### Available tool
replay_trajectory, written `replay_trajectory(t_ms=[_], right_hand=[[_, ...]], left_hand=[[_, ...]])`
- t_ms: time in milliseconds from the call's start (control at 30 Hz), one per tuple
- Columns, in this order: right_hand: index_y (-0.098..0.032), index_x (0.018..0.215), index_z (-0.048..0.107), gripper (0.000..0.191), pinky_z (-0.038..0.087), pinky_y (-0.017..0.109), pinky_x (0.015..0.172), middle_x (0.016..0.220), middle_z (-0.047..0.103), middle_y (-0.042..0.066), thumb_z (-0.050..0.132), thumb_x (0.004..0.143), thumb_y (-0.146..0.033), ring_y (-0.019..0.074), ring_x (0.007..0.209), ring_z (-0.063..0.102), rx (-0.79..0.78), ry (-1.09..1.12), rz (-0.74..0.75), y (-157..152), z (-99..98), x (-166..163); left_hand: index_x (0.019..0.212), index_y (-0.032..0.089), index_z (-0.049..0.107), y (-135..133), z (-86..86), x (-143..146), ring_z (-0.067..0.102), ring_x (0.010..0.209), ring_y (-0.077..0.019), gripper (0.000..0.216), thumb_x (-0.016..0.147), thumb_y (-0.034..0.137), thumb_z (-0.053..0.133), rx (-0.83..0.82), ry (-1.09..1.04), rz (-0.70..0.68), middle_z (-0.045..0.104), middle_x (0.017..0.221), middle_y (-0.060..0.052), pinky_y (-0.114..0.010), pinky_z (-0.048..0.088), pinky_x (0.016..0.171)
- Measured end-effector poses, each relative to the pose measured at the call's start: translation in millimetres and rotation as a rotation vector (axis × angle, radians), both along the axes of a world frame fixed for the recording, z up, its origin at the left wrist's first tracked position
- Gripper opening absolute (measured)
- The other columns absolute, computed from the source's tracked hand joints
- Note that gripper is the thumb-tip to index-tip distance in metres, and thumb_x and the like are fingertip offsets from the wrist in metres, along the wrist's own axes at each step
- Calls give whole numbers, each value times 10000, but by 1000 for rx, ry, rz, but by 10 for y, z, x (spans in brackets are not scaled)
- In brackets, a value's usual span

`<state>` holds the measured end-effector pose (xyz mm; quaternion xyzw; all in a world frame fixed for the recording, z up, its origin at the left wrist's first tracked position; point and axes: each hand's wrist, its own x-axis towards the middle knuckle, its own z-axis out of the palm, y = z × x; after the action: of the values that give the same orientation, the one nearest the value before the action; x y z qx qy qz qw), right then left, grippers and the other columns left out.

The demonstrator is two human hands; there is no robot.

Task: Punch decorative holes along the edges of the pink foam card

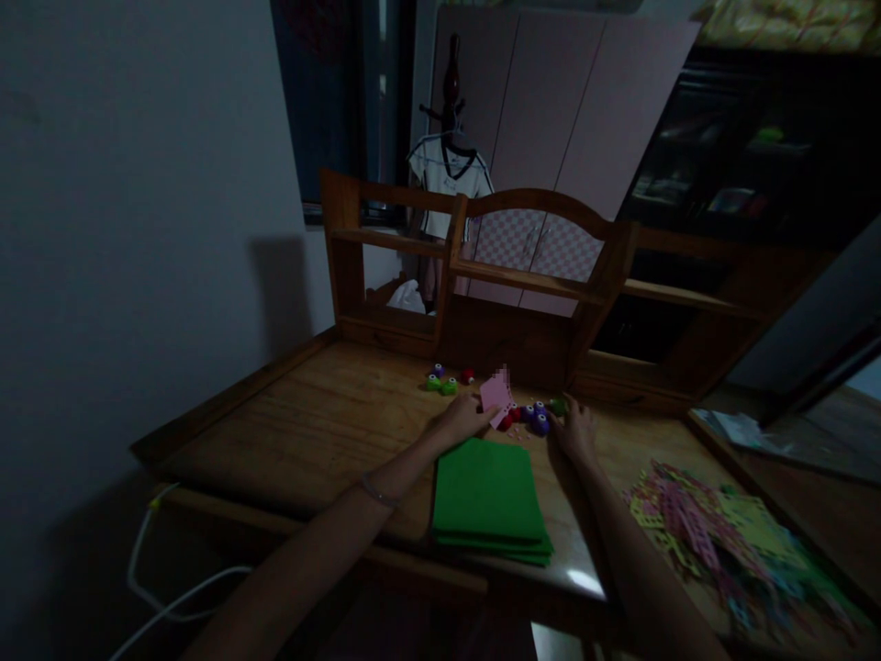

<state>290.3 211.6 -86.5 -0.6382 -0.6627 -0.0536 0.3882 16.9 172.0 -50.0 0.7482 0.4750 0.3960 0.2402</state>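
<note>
My left hand (464,420) is closed on a pink sheet (494,393) whose right edge looks cut or notched. Just right of the sheet, red (509,419) and purple (537,418) craft punches with white round tops sit close together. At their right end, the thumb and fingers of my right hand (576,430) close around a green craft punch (556,406). Small pink bits (519,433) lie scattered in front of the punches. Nearer to me, between my forearms, rests a stack of green sheets (487,491).
More punches, green (440,386), purple (439,370) and red (468,376), stand farther left on the wooden desk (330,422). A pile of colourful cut-out strips (716,532) covers the right side. A wooden shelf unit (523,275) rises at the back. A white cable (141,551) hangs at the lower left.
</note>
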Motion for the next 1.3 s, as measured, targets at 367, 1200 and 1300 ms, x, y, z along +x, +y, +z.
replay_trajectory(t_ms=[367,1200,1300], right_hand=[[-162,1015,667,317,370,351,823,960,585,105,457,793,-245,234,898,501,-27,21,132,-34,57,-84],[-194,1156,547,554,485,336,704,1091,602,95,689,695,-466,235,917,582,2,829,389,-459,548,-541],[-214,1170,564,512,481,318,714,1108,605,83,688,724,-434,222,935,578,-66,882,504,-495,558,-607]], left_hand=[[980,101,702,25,-26,3,649,808,-203,440,825,465,509,-5,-1,19,699,921,-120,-263,486,712],[1010,109,685,-39,131,13,633,932,-216,423,872,443,464,0,-134,61,684,1018,-113,-259,485,750],[983,124,682,-78,192,3,639,862,-196,434,900,449,406,-32,-201,103,698,917,-92,-241,476,706]])
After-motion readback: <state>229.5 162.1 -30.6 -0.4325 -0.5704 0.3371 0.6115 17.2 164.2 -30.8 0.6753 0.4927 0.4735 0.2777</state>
